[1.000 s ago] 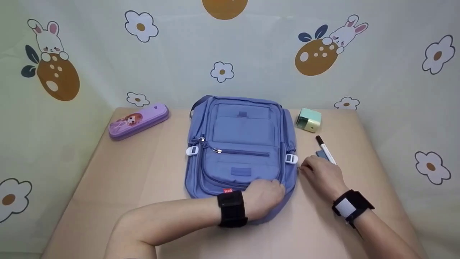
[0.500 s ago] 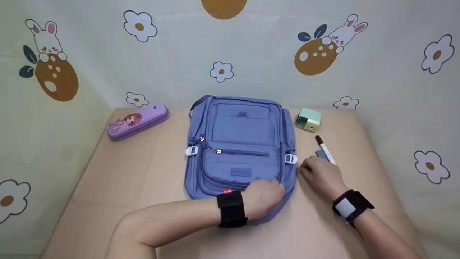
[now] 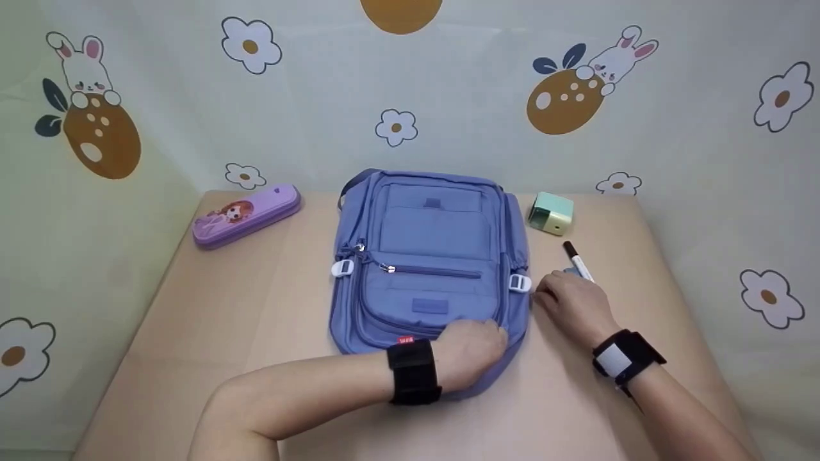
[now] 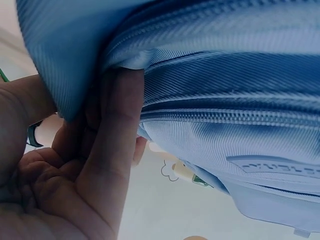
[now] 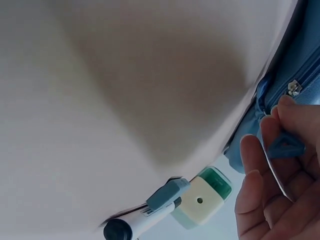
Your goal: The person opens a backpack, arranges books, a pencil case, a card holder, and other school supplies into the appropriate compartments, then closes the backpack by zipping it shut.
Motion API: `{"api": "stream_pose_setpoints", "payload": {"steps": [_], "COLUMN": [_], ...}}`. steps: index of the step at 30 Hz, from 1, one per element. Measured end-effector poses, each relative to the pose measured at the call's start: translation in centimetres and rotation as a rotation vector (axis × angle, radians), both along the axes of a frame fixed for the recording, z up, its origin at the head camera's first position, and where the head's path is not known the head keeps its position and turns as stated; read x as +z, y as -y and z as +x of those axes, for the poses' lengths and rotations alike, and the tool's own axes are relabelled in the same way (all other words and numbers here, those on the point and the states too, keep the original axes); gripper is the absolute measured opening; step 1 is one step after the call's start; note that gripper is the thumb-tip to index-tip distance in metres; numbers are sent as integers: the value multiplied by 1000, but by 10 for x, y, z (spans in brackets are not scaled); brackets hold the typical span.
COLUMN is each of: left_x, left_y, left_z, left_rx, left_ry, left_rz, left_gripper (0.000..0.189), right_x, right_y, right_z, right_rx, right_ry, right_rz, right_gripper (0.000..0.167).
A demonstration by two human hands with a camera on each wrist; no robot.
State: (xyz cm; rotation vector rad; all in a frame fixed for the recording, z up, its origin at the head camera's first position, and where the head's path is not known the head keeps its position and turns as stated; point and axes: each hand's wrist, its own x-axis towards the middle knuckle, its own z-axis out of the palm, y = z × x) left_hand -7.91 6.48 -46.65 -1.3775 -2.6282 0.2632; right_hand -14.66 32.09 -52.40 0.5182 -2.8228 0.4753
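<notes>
Backpack (image 3: 442,237), one and blue, lies front up in the middle of a beige table (image 3: 256,307) in the head view, its top near a pale curtain (image 3: 320,96) that rises behind and on both sides. Printed on that curtain are two rabbits (image 3: 86,70), three brown fruits (image 3: 102,137), one cut off by the top edge, and seven flowers (image 3: 396,128). Two white buckles (image 3: 343,268) sit on the bag, one per side. One purple pencil case (image 3: 269,208) lies well apart on the left; to the right stand one green-and-cream sharpener (image 3: 554,208) and, nearer, one white marker (image 3: 580,262) with a dark cap, beside one blue-grey piece, partly hidden. Two hands show, each with a black wristband: the left hand (image 3: 471,354) on the bag's lower right corner, the right hand (image 3: 576,307) at its right edge. In the left wrist view, thumb and fingers close round a fold of the bag's cloth. In the right wrist view, thumb and a fingertip pinch together at one metal zip pull (image 5: 294,88) on the bag's side, a blue tab (image 5: 287,146) lying against the curled fingers.
</notes>
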Motion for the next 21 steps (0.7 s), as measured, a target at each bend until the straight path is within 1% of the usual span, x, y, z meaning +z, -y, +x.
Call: {"api": "stream_pose_setpoints", "payload": {"steps": [3,8,11,15,21], "left_x": [0,0,0,-1,-1], "left_y": [0,-1,-2,-2,-1], "left_z": [1,0,0,-1,0], "left_rx": [-3,-8,-9,0,5], "left_ry": [-12,17,31,38,40], "left_rz": [-2,-12,-2,5,8], "left_gripper": [16,18,16,13,14], "right_x": [0,-2,-3,-4,-5], "right_y": [1,4,6,9,11], "right_z": [-9,-25,-33,-37,-36], "right_rx": [-18,-75,-106,-117,-111], "right_ry": [8,50,70,84,87], "right_rz": [-6,-28,-42,-51,-65], "right_gripper": [5,4,5,6,6]}}
